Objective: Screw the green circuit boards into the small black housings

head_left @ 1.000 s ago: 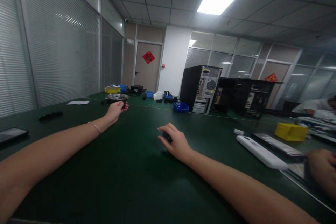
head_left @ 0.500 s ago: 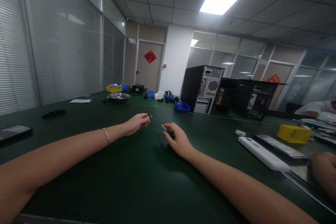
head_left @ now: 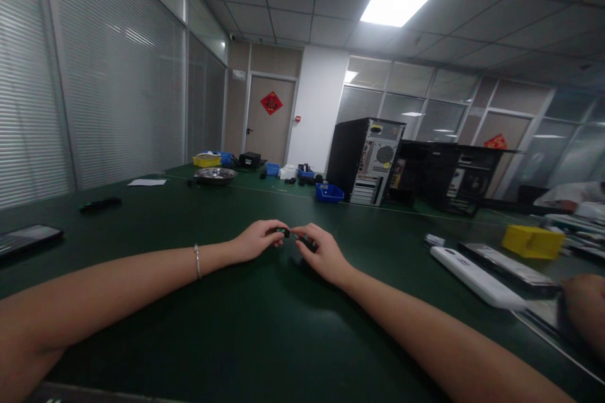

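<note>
My left hand (head_left: 258, 240) pinches a small black part (head_left: 282, 232) between thumb and fingers just above the green table (head_left: 236, 327). My right hand (head_left: 321, 252) rests on the table right beside it, closed around another small dark part (head_left: 308, 242) with a thin tip pointing toward the left hand. The two hands meet fingertip to fingertip at the table's middle. A thin bracelet (head_left: 197, 261) sits on my left wrist.
A metal dish (head_left: 214, 174), yellow and blue bins (head_left: 328, 192) and two computer cases (head_left: 366, 160) stand far back. A white strip (head_left: 477, 276) and yellow bin (head_left: 532, 241) lie at the right, near another person's hand (head_left: 583, 312). A dark tablet (head_left: 26, 238) lies at the left.
My left hand has drawn back from near the metal dish to the table's middle, carrying the small black part, and now meets my right hand. The right hand barely moved.
</note>
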{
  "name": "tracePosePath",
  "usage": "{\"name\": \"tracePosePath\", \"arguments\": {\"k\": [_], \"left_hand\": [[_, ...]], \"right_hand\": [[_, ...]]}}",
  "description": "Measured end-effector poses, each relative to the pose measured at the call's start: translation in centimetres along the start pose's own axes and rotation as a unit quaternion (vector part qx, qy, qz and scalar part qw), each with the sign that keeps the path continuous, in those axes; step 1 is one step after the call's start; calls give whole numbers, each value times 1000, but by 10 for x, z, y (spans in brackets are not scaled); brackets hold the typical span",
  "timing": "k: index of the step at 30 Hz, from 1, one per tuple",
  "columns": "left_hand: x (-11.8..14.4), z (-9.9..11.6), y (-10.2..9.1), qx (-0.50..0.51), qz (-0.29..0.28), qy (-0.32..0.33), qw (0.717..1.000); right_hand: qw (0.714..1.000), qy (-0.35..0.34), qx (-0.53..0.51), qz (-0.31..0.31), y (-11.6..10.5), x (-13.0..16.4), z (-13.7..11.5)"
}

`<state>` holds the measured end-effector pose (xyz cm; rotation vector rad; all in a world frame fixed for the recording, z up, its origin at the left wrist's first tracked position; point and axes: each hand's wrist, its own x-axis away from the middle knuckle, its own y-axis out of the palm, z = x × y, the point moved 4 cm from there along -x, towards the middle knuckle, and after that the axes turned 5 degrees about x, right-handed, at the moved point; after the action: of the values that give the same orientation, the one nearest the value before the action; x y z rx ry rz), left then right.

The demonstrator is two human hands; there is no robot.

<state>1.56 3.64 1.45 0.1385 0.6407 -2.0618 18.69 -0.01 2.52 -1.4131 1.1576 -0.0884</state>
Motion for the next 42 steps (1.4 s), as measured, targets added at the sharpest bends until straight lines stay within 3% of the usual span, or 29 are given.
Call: {"name": "tracePosePath", "arguments": {"k": [12,42], "left_hand": [[3,5,-1,-44,1,24,999],[4,4,6,24,-52,14,998]], "right_hand": [[1000,-19,-11,-14,0,1,-2],[996,-43,-71,-23,2,2,0]]}}
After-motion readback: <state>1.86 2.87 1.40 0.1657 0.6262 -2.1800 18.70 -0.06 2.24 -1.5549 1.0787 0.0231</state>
